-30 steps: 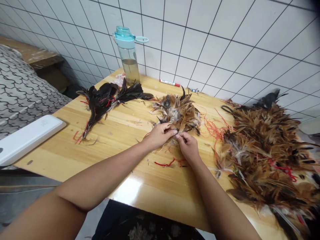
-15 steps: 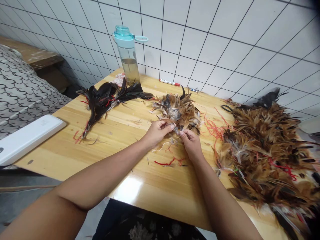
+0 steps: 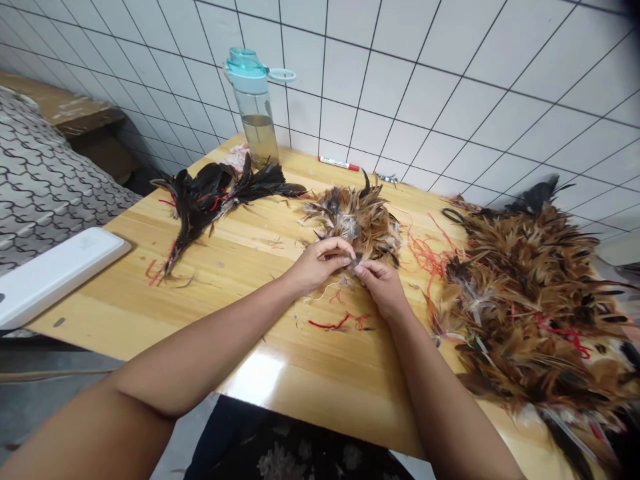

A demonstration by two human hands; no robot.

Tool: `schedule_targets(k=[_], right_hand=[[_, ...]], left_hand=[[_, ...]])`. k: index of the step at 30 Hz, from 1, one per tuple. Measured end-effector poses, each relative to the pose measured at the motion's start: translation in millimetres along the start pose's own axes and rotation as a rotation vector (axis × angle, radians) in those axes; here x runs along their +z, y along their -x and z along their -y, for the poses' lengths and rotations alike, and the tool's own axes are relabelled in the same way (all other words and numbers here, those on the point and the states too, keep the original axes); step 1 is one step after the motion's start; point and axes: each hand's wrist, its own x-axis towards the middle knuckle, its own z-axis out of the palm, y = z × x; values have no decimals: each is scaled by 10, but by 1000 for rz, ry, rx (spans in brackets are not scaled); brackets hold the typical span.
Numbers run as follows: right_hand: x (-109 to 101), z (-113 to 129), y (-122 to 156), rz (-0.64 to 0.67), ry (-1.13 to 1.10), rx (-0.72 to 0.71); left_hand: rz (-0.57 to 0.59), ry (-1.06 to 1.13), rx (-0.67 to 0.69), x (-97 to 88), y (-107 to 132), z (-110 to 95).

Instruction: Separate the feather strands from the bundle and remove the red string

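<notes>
My left hand (image 3: 320, 263) and my right hand (image 3: 381, 281) meet near the middle of the table, fingertips almost touching. Between them is a small greyish feather (image 3: 357, 261), pinched by thumb and fingers on both sides; its far end is hidden by the fingers. Just beyond my hands lies a loose pile of brown feathers (image 3: 377, 223) with grey and white down mixed in. A white string (image 3: 327, 291) and red threads (image 3: 333, 326) lie on the wood nearer to me.
Bundled black feathers (image 3: 193, 200) lie left, below a water bottle (image 3: 257, 120). A large heap of brown feathers (image 3: 535, 287) covers the right side, beside tangled red string (image 3: 427, 257). A red-capped marker (image 3: 339, 163) lies by the tiled wall; a white device (image 3: 60, 273) is left.
My left fingers have curled further over the feather and the hands have come slightly closer together. The feather's thin shaft, visible before, now shows as a fluffy tuft.
</notes>
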Motion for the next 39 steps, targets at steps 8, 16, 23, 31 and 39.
schedule_targets(k=[8,16,23,31,39], right_hand=[[-11,-32,-5,17,20,1],[57,-73,-10,-71,145,-27],[53,-51,-6,-61,116,-42],[-59,-62,-28,-410,-46,9],[-38,-104,-33,-430,25,-96]], left_hand=[[-30,-14,-30,18,2,53],[-25,-192,-62,11,2,155],[-13,-150,-56,22,-9,103],[-2,-717,342,-57,19,45],[235,-1133,572,34,51,113]])
